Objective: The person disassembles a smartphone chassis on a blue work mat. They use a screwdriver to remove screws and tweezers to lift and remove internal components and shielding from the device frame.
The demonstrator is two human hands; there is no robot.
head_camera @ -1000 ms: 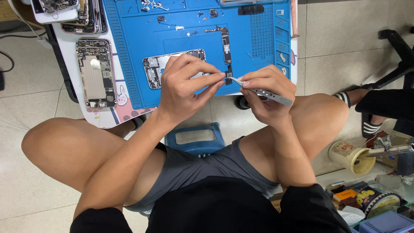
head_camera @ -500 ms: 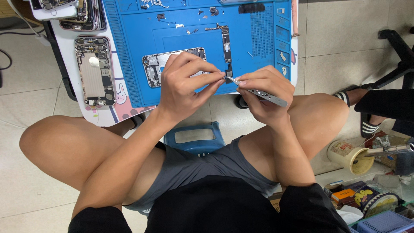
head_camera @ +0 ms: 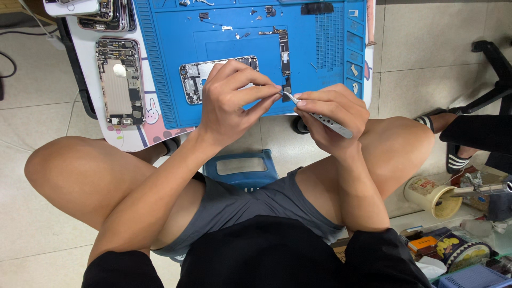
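Observation:
My right hand grips metal tweezers, their curved tip pointing left toward my left fingertips. My left hand is pinched at thumb and forefinger right at the tweezer tip; whatever sits between them is too small to see. Both hands hover over the near edge of a blue repair mat. An opened phone housing lies on the mat, partly hidden behind my left hand. A long narrow circuit board lies just beyond the fingertips.
A second opened phone shell rests on the white table edge at left, with more phone parts stacked above it. Small screws and parts dot the mat. A blue stool sits between my knees. A cup and boxes stand at lower right.
Both hands stay together at the mat's near edge; the tweezers tilted slightly and the fingers shifted a little. Nothing else has moved.

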